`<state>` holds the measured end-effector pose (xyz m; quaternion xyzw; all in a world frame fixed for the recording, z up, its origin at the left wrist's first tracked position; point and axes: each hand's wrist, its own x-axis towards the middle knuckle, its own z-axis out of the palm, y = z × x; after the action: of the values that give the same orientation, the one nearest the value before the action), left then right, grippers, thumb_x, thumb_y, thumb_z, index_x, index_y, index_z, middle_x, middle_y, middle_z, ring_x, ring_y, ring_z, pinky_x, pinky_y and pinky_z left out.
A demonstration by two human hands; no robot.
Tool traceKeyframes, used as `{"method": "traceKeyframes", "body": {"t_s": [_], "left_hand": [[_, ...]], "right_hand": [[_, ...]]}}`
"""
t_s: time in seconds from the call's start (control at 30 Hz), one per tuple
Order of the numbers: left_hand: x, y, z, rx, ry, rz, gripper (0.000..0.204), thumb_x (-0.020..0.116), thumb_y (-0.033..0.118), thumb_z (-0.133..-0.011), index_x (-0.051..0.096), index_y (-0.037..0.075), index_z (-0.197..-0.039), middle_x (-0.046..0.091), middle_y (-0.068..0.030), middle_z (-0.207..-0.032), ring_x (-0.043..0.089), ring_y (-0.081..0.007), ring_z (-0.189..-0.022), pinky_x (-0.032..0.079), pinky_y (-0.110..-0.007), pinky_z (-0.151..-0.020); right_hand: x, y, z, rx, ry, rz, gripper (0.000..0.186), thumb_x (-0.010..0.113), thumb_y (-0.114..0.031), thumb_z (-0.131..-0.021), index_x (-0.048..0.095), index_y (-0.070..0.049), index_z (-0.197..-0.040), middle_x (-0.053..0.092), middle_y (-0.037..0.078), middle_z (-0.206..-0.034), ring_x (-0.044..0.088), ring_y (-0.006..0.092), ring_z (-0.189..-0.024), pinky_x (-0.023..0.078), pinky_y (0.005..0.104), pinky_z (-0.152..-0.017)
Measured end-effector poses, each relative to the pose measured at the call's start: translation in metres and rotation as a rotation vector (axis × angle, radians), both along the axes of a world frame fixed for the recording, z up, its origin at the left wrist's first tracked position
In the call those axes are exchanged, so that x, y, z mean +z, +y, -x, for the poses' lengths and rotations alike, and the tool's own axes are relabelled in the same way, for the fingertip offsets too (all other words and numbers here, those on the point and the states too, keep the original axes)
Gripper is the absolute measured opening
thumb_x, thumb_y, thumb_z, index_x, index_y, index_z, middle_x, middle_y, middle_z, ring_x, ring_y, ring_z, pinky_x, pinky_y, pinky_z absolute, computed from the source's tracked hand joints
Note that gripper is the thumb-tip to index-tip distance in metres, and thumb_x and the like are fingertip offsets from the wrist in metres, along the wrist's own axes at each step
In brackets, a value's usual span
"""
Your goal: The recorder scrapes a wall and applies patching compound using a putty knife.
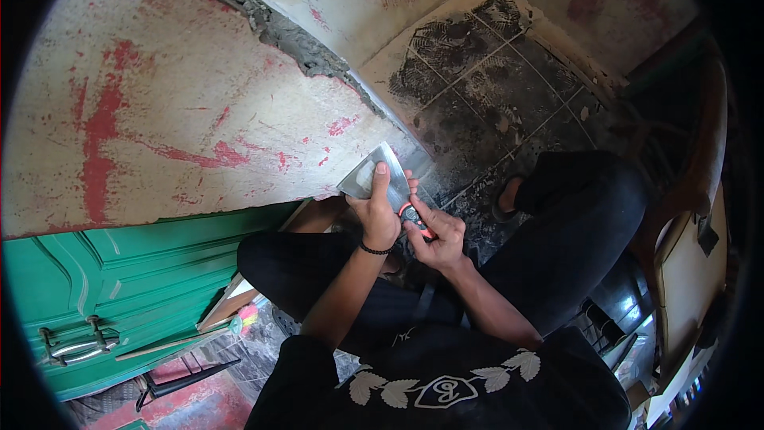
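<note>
Scraper pressed flat to wall just below cement seam. Left hand gripping blade back, right hand clasping red handle. Best kept low-angled, pushed evenly, both grips firm, wrists steady.

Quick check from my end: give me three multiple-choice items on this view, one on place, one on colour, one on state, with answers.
1. Where is the scraper blade?
A. against the wall's lower edge
B. on the green door
C. on the floor tiles

2. What colour is the scraper's handle?
A. blue
B. red-orange
C. yellow

3. How is the left hand placed?
A. hanging free
B. flat on the knee
C. thumb pressing the blade

Answers:
1 A, the blade meets the plaster.
2 B, the handle shows beside the right hand.
3 C, the thumb lies on the metal.
</note>
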<state>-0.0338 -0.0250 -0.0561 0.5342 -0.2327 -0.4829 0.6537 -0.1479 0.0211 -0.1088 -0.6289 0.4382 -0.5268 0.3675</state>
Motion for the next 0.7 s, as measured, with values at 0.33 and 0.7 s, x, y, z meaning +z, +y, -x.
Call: {"method": "traceKeyframes", "body": {"t_s": [0.33, 0.7], "left_hand": [[0.054, -0.015, 0.007, -0.035, -0.011, 0.229, 0.035, 0.060, 0.028, -0.100, 0.059, -0.006, -0.107, 0.068, -0.0180, -0.093, 0.070, -0.0244, -0.079, 0.059, -0.035, -0.067], [-0.017, 0.006, -0.004, 0.044, 0.008, -0.021, 0.034, 0.062, 0.024, -0.099, 0.060, -0.009, -0.108, 0.070, -0.0205, -0.090, 0.072, -0.0255, -0.073, 0.061, -0.035, -0.065]], "right_hand": [[0.032, -0.044, 0.000, 0.035, -0.139, 0.264, 0.044, 0.075, -0.003, -0.077, 0.069, 0.002, -0.121, 0.068, 0.017, -0.072, 0.063, 0.0205, -0.055, 0.050, 0.0301, -0.055], [-0.025, 0.002, -0.019, -0.028, -0.096, 0.078, 0.047, 0.074, -0.002, -0.080, 0.065, 0.005, -0.126, 0.073, 0.020, -0.085, 0.074, 0.0235, -0.074, 0.055, 0.0295, -0.069]]}}
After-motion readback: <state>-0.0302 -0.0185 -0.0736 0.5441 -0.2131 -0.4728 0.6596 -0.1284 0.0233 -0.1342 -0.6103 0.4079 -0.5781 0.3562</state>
